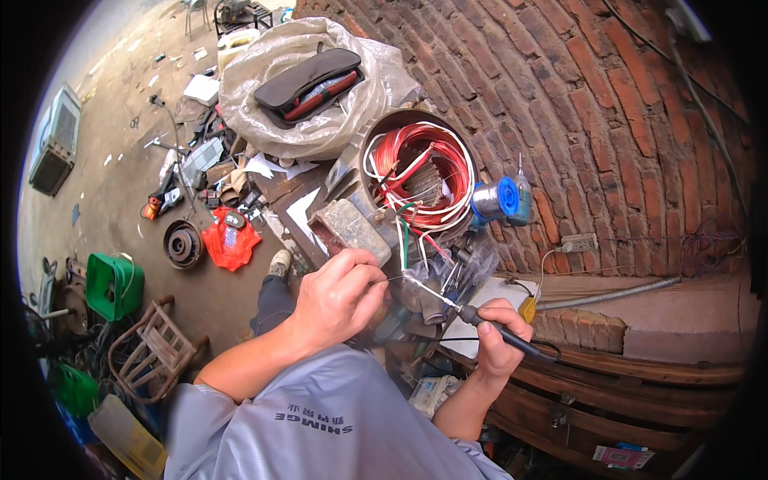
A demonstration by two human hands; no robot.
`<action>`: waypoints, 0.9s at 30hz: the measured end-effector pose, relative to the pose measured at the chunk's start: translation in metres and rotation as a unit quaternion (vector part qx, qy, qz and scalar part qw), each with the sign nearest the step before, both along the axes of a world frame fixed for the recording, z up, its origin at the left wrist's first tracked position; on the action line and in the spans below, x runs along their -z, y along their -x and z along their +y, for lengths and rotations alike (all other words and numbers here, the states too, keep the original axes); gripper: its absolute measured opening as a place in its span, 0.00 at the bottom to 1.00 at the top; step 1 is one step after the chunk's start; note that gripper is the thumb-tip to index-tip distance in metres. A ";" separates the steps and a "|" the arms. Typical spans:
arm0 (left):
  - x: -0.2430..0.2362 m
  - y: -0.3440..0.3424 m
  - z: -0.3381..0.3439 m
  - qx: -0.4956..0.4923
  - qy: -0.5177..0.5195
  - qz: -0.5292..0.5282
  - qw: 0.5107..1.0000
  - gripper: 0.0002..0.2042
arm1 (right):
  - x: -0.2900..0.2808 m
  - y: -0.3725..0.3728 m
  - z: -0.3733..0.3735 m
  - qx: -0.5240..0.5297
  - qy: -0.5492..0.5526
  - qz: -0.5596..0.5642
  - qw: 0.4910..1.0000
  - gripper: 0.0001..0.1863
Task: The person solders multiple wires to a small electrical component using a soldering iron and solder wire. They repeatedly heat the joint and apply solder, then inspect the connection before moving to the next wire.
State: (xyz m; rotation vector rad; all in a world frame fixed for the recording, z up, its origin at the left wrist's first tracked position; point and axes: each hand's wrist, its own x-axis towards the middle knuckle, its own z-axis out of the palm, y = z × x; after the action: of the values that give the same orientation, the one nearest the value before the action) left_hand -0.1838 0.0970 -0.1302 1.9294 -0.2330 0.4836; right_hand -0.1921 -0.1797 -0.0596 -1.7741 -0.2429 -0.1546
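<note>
My right hand (500,340) is closed around the dark handle of a soldering iron (470,314). Its pale metal shaft points left, with the tip at the end of a white-sleeved lead (402,244). Fingers pinched, my left hand (340,292) holds a thin strand that looks like solder wire (395,278), reaching to the iron's tip. Just beyond sits an open motor housing (344,172) with a ring of red copper windings (456,164) laced in white. A green lead (406,240) and a red lead (436,246) hang out toward me. Beside my left hand is a grey metal terminal box (352,228).
A blue-ended solder spool (506,196) and a clear bottle (522,200) stand right of the motor, near the brick wall (576,104). An open glasses-type case (308,84) lies on a plastic-covered bundle. Tools, a green bucket (116,284) and a wooden stool (156,348) stand left.
</note>
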 end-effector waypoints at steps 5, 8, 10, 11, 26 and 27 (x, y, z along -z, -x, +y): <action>0.000 -0.001 0.000 0.000 -0.003 0.002 1.000 0.05 | 0.000 -0.001 0.000 0.001 -0.003 0.001 1.000 0.12; 0.000 -0.001 0.000 0.002 -0.008 0.000 1.000 0.06 | 0.000 -0.001 -0.001 0.000 -0.004 0.000 1.000 0.12; 0.002 0.000 0.000 0.002 -0.005 -0.005 1.000 0.06 | 0.000 -0.001 0.000 -0.002 -0.003 -0.004 1.000 0.12; 0.002 0.000 0.000 0.000 -0.005 -0.004 1.000 0.06 | 0.000 -0.001 0.000 -0.001 -0.004 -0.003 1.000 0.12; 0.000 -0.002 -0.001 0.018 0.005 -0.001 1.000 0.07 | 0.002 -0.001 0.000 0.001 -0.004 -0.006 1.000 0.12; 0.000 -0.003 -0.002 0.018 0.008 -0.001 1.000 0.07 | 0.002 -0.001 0.000 0.000 -0.003 -0.006 1.000 0.13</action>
State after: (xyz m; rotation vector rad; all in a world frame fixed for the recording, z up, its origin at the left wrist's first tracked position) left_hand -0.1810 0.0948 -0.1301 1.9064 -0.2649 0.4630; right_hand -0.1914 -0.1800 -0.0613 -1.7675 -0.2507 -0.1664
